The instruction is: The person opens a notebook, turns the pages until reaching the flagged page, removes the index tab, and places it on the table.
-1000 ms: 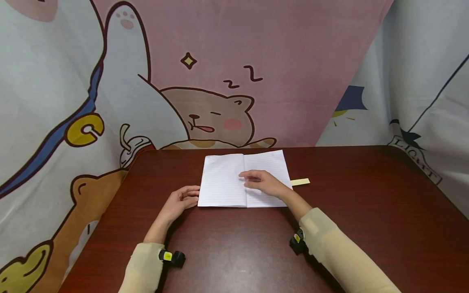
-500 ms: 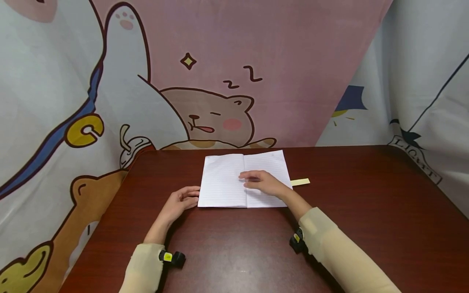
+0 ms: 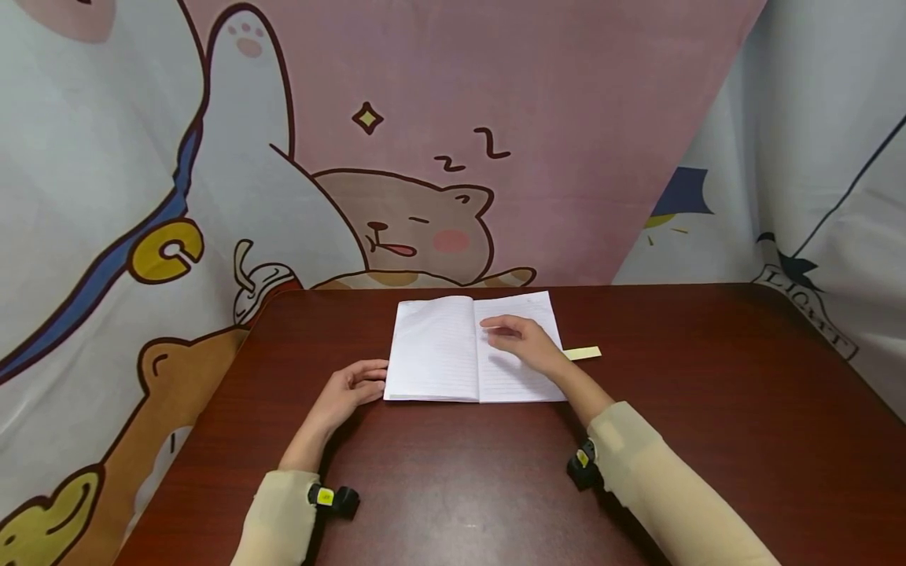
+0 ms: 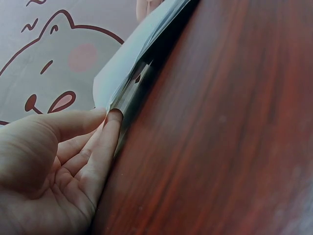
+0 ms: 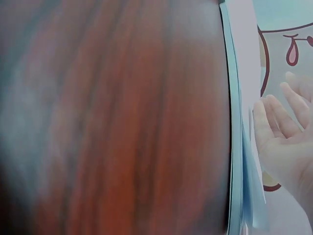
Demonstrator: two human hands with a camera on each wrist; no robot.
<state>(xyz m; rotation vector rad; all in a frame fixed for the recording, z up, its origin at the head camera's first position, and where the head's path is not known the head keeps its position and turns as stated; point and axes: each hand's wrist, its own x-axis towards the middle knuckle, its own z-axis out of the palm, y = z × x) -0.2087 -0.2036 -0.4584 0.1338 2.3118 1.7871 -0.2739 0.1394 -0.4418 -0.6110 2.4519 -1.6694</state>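
An open notebook [image 3: 435,346] with white lined pages lies on the table, its spine running front to back. At its left edge my left hand [image 3: 347,393] pinches the pages; the left wrist view shows the thumb [image 4: 83,122] on top and fingers at the underside of the edge. My right hand [image 3: 527,346] is over the right page with fingers loosely extended and nothing held. From the right wrist view, the right hand [image 5: 286,142] appears beside the upper page surface. A pale yellow paper strip [image 3: 583,353] sticks out from the notebook's right side.
The dark red-brown wooden table [image 3: 453,487] extends on all sides of the notebook. A cartoon-printed curtain [image 3: 566,141] hangs behind it and along both sides. Each wrist carries a small black camera [image 3: 345,501].
My right hand has shifted from near the spine rightward and slightly away, over the right page. The left hand stays at the left edge.
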